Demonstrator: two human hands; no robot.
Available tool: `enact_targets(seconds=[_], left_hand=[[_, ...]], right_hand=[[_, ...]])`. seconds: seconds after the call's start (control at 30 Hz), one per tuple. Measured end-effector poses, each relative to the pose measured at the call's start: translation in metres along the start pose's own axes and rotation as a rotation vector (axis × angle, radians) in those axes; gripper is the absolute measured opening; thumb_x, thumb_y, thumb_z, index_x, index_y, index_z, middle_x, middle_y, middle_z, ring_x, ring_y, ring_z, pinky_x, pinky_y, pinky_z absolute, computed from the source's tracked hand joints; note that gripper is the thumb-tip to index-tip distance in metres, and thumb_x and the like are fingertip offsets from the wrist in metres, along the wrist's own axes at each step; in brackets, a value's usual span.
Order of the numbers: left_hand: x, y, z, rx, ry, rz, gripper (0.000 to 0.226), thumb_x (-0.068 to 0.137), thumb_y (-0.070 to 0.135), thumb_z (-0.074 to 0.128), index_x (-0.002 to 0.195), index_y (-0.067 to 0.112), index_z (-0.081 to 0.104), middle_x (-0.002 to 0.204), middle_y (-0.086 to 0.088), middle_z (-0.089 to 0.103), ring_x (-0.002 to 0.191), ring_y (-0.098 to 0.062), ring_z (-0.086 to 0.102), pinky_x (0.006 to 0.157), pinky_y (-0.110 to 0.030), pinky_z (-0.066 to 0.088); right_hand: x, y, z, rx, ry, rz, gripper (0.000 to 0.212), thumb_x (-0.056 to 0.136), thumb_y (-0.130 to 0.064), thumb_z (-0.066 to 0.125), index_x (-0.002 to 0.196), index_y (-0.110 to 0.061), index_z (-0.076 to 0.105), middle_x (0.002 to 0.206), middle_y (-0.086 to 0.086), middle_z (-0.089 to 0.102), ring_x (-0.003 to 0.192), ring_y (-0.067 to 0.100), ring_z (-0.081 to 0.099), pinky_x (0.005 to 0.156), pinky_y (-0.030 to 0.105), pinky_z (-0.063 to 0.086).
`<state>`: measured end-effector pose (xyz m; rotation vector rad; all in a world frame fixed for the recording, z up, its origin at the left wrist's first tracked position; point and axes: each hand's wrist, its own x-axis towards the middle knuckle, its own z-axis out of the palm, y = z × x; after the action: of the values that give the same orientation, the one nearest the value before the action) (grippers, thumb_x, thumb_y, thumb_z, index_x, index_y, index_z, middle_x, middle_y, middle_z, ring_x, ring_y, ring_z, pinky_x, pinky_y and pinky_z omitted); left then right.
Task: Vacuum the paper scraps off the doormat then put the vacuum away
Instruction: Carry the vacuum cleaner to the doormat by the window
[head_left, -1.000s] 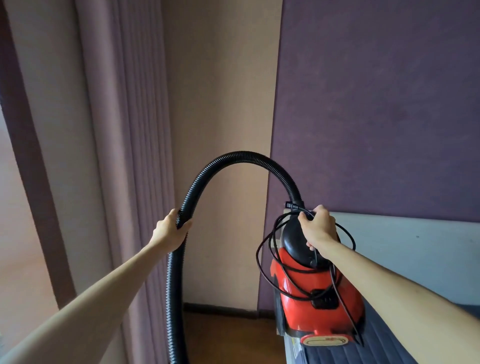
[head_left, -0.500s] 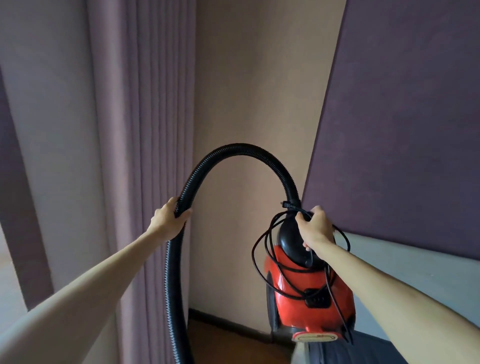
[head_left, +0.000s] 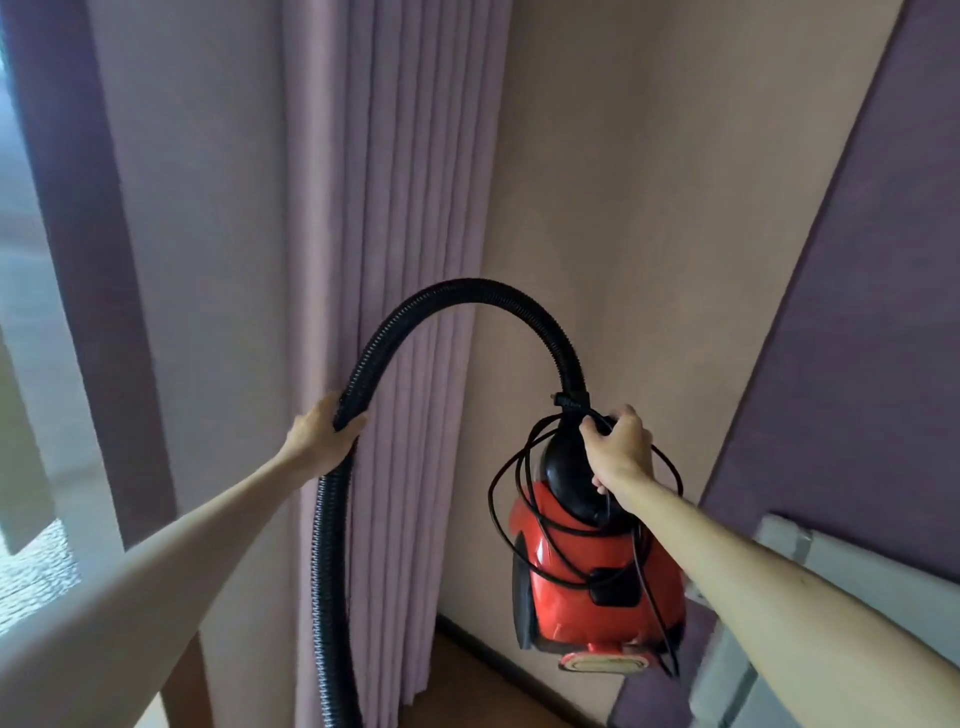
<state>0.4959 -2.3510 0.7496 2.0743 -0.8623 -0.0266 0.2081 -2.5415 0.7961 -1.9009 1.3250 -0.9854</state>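
Note:
A red canister vacuum with a black top hangs in the air at the right of centre, nose up. My right hand grips its black handle together with loops of the black power cord that drape around the body. A black ribbed hose arches from the vacuum's top over to the left and drops out of the bottom edge. My left hand is closed around that hose where it starts going down. The doormat and paper scraps are not in view.
Pleated mauve curtains hang just behind the hose. A beige wall corner lies ahead, with a purple wall panel to the right. A light grey bed frame sits low right. Brown wooden floor shows below the vacuum.
The view has swung left and tilted, so the curtains fill more of the frame and the bed has slid toward the right edge. Both hands keep the same grips on hose and vacuum.

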Motion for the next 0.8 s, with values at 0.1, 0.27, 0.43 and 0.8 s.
enact_targets(seconds=[0.1, 0.27, 0.43, 0.8], left_hand=[[0.006, -0.013, -0.003, 0.025, 0.059, -0.042, 0.036, 0.095, 0.035, 0.058, 0.127, 0.019, 0.054, 0.103, -0.011, 0.067, 0.088, -0.028, 0.056, 0.081, -0.037, 0.049], [0.008, -0.028, 0.003, 0.039, 0.160, -0.141, 0.041, 0.095, 0.035, 0.059, 0.134, 0.023, 0.051, 0.108, -0.011, 0.068, 0.093, -0.030, 0.061, 0.084, -0.036, 0.051], [0.000, -0.030, 0.017, 0.059, 0.292, -0.231, 0.037, 0.095, 0.031, 0.060, 0.130, 0.022, 0.051, 0.097, -0.007, 0.064, 0.084, -0.029, 0.062, 0.072, -0.031, 0.046], [-0.079, -0.038, 0.048, 0.179, 0.515, -0.441, 0.033, 0.096, 0.029, 0.061, 0.124, 0.018, 0.047, 0.090, -0.010, 0.066, 0.070, -0.029, 0.062, 0.062, -0.033, 0.046]], right_hand=[[0.024, -0.001, 0.030, 0.042, -0.064, -0.037, 0.029, 0.096, -0.029, 0.055, 0.112, -0.007, 0.046, 0.074, 0.003, 0.041, 0.041, 0.030, 0.055, 0.042, 0.037, 0.053], [0.071, 0.004, 0.085, 0.115, -0.194, -0.131, 0.029, 0.096, -0.029, 0.056, 0.105, -0.004, 0.046, 0.072, 0.016, 0.059, 0.033, 0.027, 0.052, 0.034, 0.029, 0.045], [0.111, 0.001, 0.123, 0.172, -0.320, -0.231, 0.025, 0.096, -0.028, 0.057, 0.103, -0.006, 0.046, 0.069, 0.013, 0.058, 0.033, 0.026, 0.052, 0.031, 0.029, 0.045], [0.128, 0.045, 0.214, 0.165, -0.568, -0.426, 0.039, 0.073, -0.059, 0.048, 0.091, -0.024, 0.046, 0.083, 0.010, 0.068, 0.065, 0.039, 0.068, 0.057, 0.053, 0.058]])
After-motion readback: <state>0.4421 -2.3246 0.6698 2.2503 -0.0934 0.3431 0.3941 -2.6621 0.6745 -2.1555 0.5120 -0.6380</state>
